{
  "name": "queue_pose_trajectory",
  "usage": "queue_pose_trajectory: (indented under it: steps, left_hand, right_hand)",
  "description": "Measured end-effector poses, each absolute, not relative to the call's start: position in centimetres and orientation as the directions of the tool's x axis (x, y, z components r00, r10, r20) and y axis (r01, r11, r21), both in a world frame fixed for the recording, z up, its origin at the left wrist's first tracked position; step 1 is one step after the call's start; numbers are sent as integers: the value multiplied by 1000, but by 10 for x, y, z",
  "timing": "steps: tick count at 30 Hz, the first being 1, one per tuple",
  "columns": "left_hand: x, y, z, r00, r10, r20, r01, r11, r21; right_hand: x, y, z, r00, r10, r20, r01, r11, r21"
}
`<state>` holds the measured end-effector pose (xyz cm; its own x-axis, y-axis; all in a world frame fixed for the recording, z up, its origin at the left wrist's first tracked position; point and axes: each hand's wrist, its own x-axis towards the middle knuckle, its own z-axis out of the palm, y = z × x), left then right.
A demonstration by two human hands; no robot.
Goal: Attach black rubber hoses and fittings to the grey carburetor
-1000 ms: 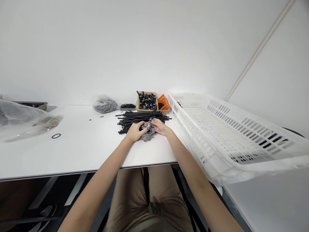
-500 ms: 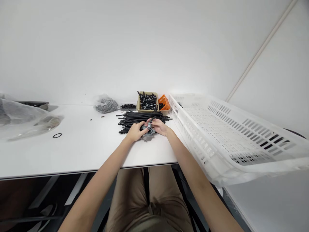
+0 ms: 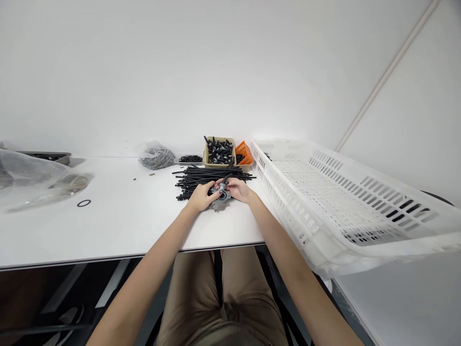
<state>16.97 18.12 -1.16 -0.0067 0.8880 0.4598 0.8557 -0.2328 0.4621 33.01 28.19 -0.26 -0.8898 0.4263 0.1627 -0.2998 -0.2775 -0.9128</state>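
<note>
A grey metal carburetor [image 3: 224,196] is held low over the white table, its round bore facing me. My left hand [image 3: 200,197] is closed around its left side, thumb pressed near the top. At the top sits a grey cap with a bent black rubber tube [image 3: 226,178]. My right hand [image 3: 239,189] has its fingers closed on this cap from the right and behind; some fingertips are hidden. Just behind both hands lies a pile of thin black hoses [image 3: 194,179].
A tan tub [image 3: 220,151] of black-tubed caps and an orange basket [image 3: 244,153] stand behind the hoses. A large white crate [image 3: 313,226] borders the right. Leftward are a tray of black rings [image 3: 190,159], a bag of dark parts [image 3: 157,156], a black ring [image 3: 84,203] and plastic bags [image 3: 39,180].
My right fingers have shifted slightly around the cap, and more of the cap and bent tube shows. My left hand keeps its hold on the carburetor.
</note>
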Motion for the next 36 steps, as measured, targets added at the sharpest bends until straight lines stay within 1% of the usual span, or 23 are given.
queue_pose_trajectory:
  steps: [6, 12, 18, 29, 36]
  left_hand:
    - [171, 180, -10, -6, 892, 452, 853, -231, 467]
    - [171, 180, -9, 2, 891, 454, 846, -243, 474]
    - [171, 180, -10, -7, 897, 441, 849, -228, 477]
    - [172, 178, -8, -1, 902, 433, 833, -239, 500]
    - [171, 179, -9, 0, 902, 433, 831, -241, 502]
  right_hand:
    - [329, 284, -4, -887, 445, 125, -278, -297, -914]
    - [329, 284, -4, -891, 431, 141, -297, -321, -899]
    - [329, 282, -2, -893, 425, 150, -295, -299, -908]
    - [328, 284, -6, -870, 476, 131, -302, -303, -904]
    - [328, 284, -6, -876, 463, 134, -291, -286, -913]
